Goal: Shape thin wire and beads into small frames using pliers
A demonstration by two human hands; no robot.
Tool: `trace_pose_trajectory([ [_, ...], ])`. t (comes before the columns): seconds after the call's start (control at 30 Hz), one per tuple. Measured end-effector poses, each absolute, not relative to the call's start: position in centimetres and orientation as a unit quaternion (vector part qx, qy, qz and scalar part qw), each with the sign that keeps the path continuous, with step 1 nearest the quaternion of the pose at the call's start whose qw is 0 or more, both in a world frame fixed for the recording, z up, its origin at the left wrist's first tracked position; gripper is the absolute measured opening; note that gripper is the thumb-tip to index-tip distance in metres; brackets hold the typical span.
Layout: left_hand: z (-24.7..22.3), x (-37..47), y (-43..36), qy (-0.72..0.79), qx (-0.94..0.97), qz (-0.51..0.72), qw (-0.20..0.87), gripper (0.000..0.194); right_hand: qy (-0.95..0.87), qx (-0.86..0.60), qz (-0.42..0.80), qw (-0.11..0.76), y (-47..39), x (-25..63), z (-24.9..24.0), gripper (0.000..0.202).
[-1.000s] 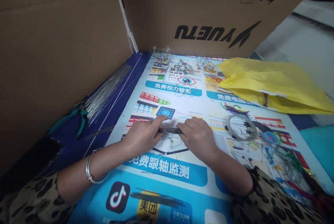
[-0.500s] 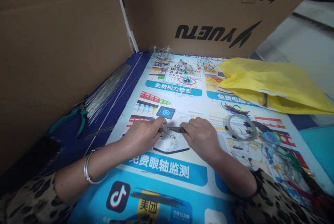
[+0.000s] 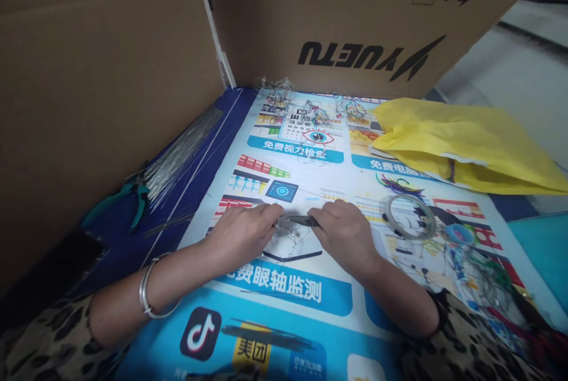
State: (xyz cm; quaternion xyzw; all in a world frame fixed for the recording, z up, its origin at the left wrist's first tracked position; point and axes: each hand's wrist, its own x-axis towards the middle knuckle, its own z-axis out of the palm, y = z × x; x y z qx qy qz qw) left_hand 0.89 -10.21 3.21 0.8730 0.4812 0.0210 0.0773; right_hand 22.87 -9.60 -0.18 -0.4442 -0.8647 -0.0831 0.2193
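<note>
My right hand [image 3: 344, 233] is closed round a pair of dark-jawed pliers [image 3: 300, 220], whose handles are hidden in the palm. The plier tips point left and meet the fingers of my left hand [image 3: 248, 227]. That hand is pinched on a thin wire piece with small beads [image 3: 289, 238], which dangles below the fingertips in fine loops. Exactly where the jaws grip the wire is too small to make out. Both hands are just above a printed poster sheet [image 3: 328, 180] on the table.
Green-handled pliers [image 3: 141, 200] and a bundle of straight wires [image 3: 180, 153] lie at left. A tape roll [image 3: 410, 217], a yellow bag [image 3: 465, 144] and tangled wires [image 3: 488, 286] are at right. Cardboard [image 3: 266, 26] walls the back; dark wire strips [image 3: 268, 336] lie in front.
My left hand has rolled slightly, its fingers closing further over the wire near the plier tips. The pliers and my right hand have barely shifted.
</note>
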Motion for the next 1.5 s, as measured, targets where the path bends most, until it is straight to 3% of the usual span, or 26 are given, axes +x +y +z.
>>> trace_pose_trajectory([
  [0.27, 3.8, 1.0, -10.8, 0.501, 0.862, 0.046, 0.069, 0.024, -0.865, -0.45, -0.08, 0.205, -9.6, 22.9, -0.2, 0.014],
  [0.47, 3.8, 0.8, -11.4, 0.465, 0.88, 0.073, 0.067, 0.013, -0.864, -0.452, -0.079, 0.208, -9.6, 22.9, -0.3, 0.012],
  [0.77, 3.6, 2.2, -12.9, 0.464, 0.886, -0.001, 0.004, 0.012, -0.862, -0.451, -0.082, 0.215, -9.7, 22.9, -0.3, 0.011],
  [1.37, 3.7, 3.0, -13.2, 0.471, 0.882, -0.03, 0.011, 0.017, -0.863, -0.457, -0.078, 0.201, -9.6, 22.9, -0.3, 0.01],
  [1.5, 4.0, 3.1, -13.5, 0.457, 0.889, -0.03, 0.014, 0.026, -0.861, -0.46, -0.077, 0.202, -9.6, 22.8, -0.4, 0.009],
])
